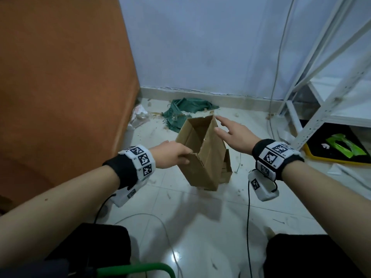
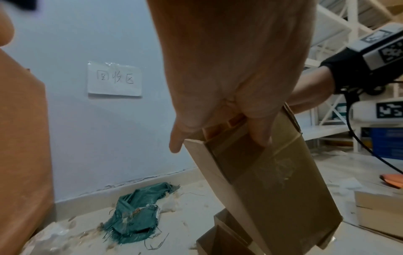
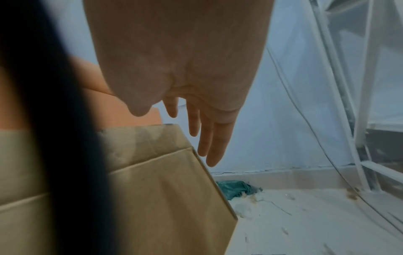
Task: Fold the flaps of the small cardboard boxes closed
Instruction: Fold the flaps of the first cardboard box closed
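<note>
1. My left hand (image 1: 170,154) pinches the near top corner of the cardboard box (image 1: 202,151), lifted tilted above the floor (image 1: 200,217).
2. My right hand (image 1: 232,135) is spread flat, fingers straight, just beside the box's far upper edge; I can't tell whether it touches.

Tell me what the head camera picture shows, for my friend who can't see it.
A person's left hand grips the near corner of an open cardboard box, holding it tilted above a white tiled floor, while the right hand reaches with straight fingers toward its far edge. Behind lie a crumpled green cloth and a white metal shelf.
</note>
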The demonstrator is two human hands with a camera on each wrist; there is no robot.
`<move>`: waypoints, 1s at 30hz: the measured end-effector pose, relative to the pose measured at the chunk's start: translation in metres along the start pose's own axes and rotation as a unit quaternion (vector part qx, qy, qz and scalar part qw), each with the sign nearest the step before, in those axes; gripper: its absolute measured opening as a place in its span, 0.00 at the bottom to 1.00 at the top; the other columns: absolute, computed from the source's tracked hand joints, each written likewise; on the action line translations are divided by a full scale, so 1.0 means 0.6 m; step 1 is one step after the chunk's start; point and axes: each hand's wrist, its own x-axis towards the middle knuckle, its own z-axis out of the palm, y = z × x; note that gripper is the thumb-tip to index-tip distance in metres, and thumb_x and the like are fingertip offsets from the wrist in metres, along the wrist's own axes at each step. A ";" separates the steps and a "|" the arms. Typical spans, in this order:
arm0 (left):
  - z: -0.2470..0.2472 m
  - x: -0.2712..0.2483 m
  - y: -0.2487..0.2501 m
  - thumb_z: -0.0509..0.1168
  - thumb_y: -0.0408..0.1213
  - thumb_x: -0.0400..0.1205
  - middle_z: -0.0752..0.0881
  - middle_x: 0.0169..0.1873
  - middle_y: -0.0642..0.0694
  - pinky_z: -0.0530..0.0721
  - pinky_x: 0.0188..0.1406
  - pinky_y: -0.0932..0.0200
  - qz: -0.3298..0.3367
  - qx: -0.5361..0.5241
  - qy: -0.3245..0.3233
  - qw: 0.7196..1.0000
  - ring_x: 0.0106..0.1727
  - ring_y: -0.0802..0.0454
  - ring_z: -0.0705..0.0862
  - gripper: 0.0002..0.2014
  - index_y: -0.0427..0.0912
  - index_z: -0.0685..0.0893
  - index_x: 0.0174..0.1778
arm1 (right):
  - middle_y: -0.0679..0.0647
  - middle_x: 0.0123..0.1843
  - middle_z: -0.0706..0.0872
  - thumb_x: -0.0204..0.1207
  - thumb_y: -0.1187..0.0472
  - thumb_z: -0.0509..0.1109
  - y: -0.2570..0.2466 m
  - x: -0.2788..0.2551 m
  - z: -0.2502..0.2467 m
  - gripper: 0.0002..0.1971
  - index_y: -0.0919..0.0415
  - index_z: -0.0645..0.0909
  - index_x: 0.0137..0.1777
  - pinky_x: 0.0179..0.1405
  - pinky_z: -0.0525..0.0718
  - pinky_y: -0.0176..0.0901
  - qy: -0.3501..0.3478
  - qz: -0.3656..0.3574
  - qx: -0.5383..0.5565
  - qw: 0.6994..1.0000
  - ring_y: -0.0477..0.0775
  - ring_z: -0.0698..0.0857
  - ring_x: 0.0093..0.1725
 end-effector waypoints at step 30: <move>-0.028 0.023 -0.028 0.59 0.33 0.88 0.90 0.58 0.43 0.89 0.50 0.50 -0.044 -0.681 0.192 0.705 0.57 0.46 0.89 0.12 0.43 0.81 0.66 | 0.59 0.86 0.53 0.80 0.37 0.64 -0.028 0.031 0.034 0.39 0.48 0.51 0.85 0.78 0.69 0.65 0.094 0.057 0.045 0.993 0.66 0.62 0.82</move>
